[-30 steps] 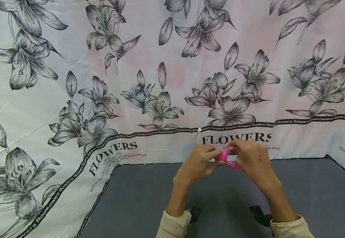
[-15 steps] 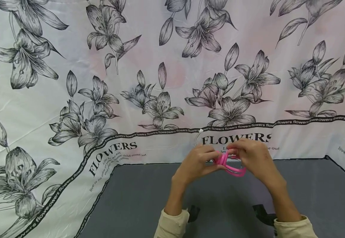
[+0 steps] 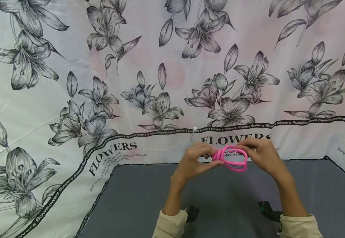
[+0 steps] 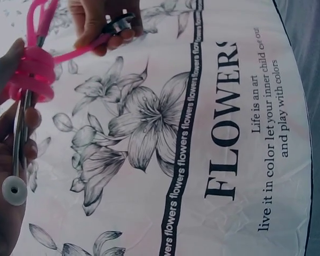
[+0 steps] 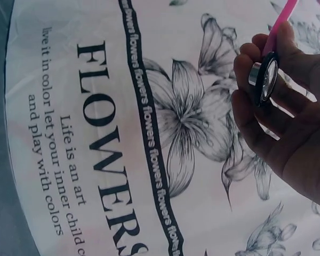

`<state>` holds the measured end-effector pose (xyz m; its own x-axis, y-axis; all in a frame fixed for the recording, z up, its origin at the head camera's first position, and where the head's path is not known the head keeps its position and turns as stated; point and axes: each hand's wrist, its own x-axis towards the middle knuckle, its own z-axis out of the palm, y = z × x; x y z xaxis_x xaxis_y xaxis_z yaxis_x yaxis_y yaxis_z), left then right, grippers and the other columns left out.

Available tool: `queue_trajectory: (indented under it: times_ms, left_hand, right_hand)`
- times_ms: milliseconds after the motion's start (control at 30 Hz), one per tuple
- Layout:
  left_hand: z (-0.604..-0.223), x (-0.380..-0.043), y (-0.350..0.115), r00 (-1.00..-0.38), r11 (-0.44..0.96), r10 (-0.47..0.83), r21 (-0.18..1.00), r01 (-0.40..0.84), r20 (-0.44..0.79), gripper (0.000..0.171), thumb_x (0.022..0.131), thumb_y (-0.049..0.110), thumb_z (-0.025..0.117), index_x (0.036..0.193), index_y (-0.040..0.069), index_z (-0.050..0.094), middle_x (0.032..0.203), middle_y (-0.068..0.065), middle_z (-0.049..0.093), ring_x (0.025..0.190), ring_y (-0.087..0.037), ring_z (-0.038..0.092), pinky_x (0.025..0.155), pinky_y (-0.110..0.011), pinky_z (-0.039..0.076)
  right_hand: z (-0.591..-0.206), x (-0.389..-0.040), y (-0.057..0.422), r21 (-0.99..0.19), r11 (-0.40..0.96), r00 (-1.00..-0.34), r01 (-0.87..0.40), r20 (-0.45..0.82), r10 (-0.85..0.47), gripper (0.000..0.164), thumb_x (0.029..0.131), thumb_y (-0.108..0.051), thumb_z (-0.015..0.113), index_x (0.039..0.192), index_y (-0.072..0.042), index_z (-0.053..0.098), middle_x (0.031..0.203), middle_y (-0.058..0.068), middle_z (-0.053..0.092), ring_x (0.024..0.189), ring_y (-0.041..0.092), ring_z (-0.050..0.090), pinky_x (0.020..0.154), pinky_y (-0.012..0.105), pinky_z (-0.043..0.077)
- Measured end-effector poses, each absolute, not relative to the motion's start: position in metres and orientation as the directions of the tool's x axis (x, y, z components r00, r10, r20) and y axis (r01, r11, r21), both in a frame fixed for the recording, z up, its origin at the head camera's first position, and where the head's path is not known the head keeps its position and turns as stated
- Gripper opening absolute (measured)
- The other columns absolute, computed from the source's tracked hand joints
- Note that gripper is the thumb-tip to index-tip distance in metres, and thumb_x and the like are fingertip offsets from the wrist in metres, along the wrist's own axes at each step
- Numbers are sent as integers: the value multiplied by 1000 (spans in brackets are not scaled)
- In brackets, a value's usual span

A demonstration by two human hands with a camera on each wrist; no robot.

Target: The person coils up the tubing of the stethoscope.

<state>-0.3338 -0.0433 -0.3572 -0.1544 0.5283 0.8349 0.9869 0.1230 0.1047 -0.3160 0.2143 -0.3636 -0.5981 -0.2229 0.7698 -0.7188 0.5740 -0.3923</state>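
Note:
A stethoscope with pink tubing (image 3: 234,163) is held up between both hands, above the far edge of the table. My left hand (image 3: 191,161) pinches the part where the tubing is wound in tight coils (image 4: 33,74) around the metal ear tubes (image 4: 21,128). A white eartip (image 4: 14,190) sticks out at the lower end of these tubes. My right hand (image 3: 261,155) grips the tubing's end by the chestpiece (image 5: 266,80), which lies against its curled fingers. Between the hands, a pink loop stands out from the coils. In the head view, the right fingers hide the chestpiece.
A dark grey table (image 3: 142,198) lies below the hands. Behind it hangs a white cloth (image 3: 172,79) with printed lilies and lettering, also covering the left side. A black object (image 3: 192,214) sits beside the left sleeve, and another (image 3: 269,211) beside the right sleeve.
My right hand has moved right, away from the coils, and drawn the tubing with it. The pink loop now shows more openly. My left hand keeps its hold, shifted slightly left.

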Motion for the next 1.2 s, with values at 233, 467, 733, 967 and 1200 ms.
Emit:
queue_trajectory:
  times_ms: [233, 467, 733, 967, 1200]
  left_hand:
    - [-358, -337, -45, -199, 137, 363, 159, 978, 910, 29, 73, -1, 91, 98, 3, 76, 83, -9, 75, 69, -16, 57, 67, -22, 52]
    - [-359, -337, -43, -242, 168, 290, 199, 965, 926, 23, 76, -1, 90, 90, 4, 72, 82, -9, 74, 69, -16, 59, 66, -24, 54]
    - [-360, -334, -40, -299, 279, 181, 242, 929, 937, 23, 80, 5, 89, 97, 4, 75, 87, -10, 79, 71, -20, 67, 66, -29, 58]
    - [-362, -332, -36, -310, 385, 107, 248, 889, 945, 19, 83, 12, 88, 96, 7, 75, 83, -6, 76, 70, -17, 66, 69, -25, 54]
    - [-366, -330, -28, -312, 465, 27, 265, 845, 950, 18, 86, 18, 87, 95, 9, 75, 85, -5, 76, 74, -14, 67, 76, -25, 53]
  right_hand:
    - [-362, -316, 200, -368, 549, -595, -750, 737, -320, 20, 83, 10, 79, 100, 0, 80, 92, 13, 81, 83, -5, 66, 67, 15, 51]
    - [-361, -311, 194, -444, 431, -611, -785, 671, -420, 17, 87, 5, 77, 102, -3, 79, 77, -1, 76, 64, -1, 58, 59, 22, 49]
    - [-358, -309, 177, -543, 432, -694, -720, 568, -443, 12, 101, -7, 67, 107, -3, 77, 84, 0, 78, 75, 2, 71, 68, 25, 56]
    - [-359, -308, 168, -636, 419, -760, -648, 506, -408, 23, 106, -12, 61, 122, 0, 71, 96, 5, 77, 81, 5, 71, 73, 26, 55]
    - [-357, -305, 157, -746, 387, -833, -542, 416, -366, 26, 108, -17, 59, 122, 3, 68, 91, 9, 74, 78, 7, 66, 72, 26, 55]
